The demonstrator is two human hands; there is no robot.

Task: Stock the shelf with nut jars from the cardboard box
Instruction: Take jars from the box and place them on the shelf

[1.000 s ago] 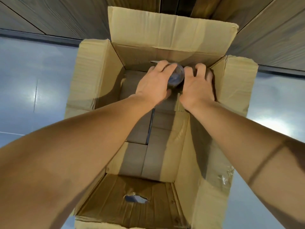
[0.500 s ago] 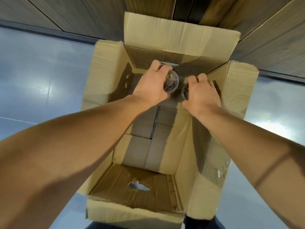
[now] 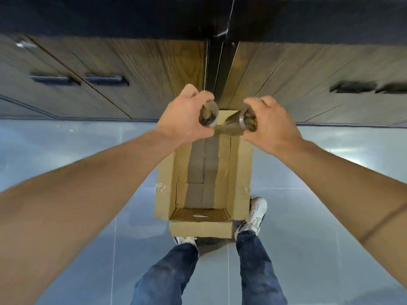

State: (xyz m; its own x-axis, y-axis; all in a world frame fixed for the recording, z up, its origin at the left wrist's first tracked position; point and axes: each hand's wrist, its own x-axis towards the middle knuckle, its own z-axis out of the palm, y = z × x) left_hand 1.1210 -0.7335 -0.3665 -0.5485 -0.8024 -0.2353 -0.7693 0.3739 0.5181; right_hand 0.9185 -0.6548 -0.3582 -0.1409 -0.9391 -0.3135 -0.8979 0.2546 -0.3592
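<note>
2 clear nut jars up in the air above open cardboard box point(image 3: 203, 228). L hand point(image 3: 184, 119) curled round left jar point(image 3: 208, 115); R hand point(image 3: 272, 124) curled round right jar point(image 3: 243, 121), tilted. Box on grey tile floor point(image 3: 88, 150), by wood cabinet doors point(image 3: 154, 69). Box bottom bare.

Wooden cabinet doors point(image 3: 154, 69) with dark handles point(image 3: 105, 79) stand above grey floor tiles point(image 3: 77, 146).
</note>
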